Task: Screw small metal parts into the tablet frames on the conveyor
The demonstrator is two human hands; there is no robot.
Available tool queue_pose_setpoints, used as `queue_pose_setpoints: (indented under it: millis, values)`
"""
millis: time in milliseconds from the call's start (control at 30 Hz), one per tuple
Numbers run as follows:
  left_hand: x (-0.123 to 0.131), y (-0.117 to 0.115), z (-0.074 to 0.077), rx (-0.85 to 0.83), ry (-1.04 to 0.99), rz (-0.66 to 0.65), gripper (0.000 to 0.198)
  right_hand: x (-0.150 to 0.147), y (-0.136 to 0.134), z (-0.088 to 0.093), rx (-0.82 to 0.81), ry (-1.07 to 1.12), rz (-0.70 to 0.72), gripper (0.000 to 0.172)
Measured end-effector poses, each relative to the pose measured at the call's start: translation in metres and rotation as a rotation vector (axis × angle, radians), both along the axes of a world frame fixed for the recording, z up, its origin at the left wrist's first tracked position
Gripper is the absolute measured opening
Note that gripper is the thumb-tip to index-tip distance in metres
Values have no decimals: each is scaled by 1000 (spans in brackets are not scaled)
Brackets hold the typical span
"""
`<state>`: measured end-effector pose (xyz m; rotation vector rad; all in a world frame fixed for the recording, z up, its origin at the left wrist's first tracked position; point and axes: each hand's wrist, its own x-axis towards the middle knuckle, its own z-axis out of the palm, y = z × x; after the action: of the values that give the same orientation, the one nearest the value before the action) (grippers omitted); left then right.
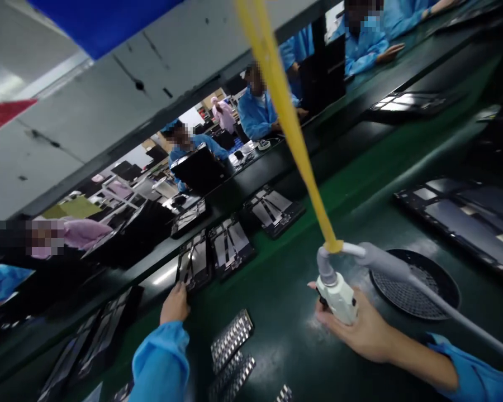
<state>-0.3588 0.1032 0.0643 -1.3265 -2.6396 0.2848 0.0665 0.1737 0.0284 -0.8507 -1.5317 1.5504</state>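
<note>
My right hand (362, 329) is wrapped round a white power tool (337, 293) hung from a yellow strap (285, 123), with a grey cable (423, 290) running off to the right. My left hand (175, 304), in a blue sleeve, reaches to the near edge of a dark tablet-like device (195, 268) lying on the conveyor; its fingers curl at that edge, and whether they grip it is unclear. Several similar opened devices (230, 245) lie along the belt beside it.
Perforated metal strips (231, 338) lie on the green bench in front of me. A round black mesh disc (414, 282) sits to the right, with larger dark panels (465, 218) beyond. People in blue coats (255, 106) work on the far side of the line.
</note>
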Motion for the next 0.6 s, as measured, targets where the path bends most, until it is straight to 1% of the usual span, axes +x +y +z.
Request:
queue_pose_setpoints:
  millis: [67, 133, 200, 267, 333, 400, 433, 500, 533, 600]
  values:
    - [-2, -2, 2, 70, 36, 5, 49, -3, 1, -2, -17, 20, 66, 20]
    - [-2, -4, 12, 162, 78, 29, 36, -3, 3, -3, -87, 24, 120, 21]
    - [-2, -9, 29, 263, 124, 71, 27, -3, 4, -3, -154, 10, 177, 22]
    - [-3, -18, 51, 350, 170, 121, 21, -2, 5, -1, -183, -16, 207, 24]
    - [-1, -35, 74, 426, 223, 157, 18, -1, 3, 0, -198, -51, 184, 29]
    - [9, -56, 91, 519, 290, 150, 17, -3, -1, 1, -193, -75, 93, 38]
    - [18, -67, 98, 585, 330, 130, 19, -4, -4, 2, -176, -85, 35, 42]
    - [42, -87, 104, 721, 375, 32, 25, -6, -8, 3, -133, -100, -58, 39]
    - [58, -94, 103, 777, 367, -46, 30, -8, -10, 4, -121, -102, -87, 36]
    - [93, -103, 96, 858, 303, -255, 39, -8, -12, 5, -113, -94, -113, 31]
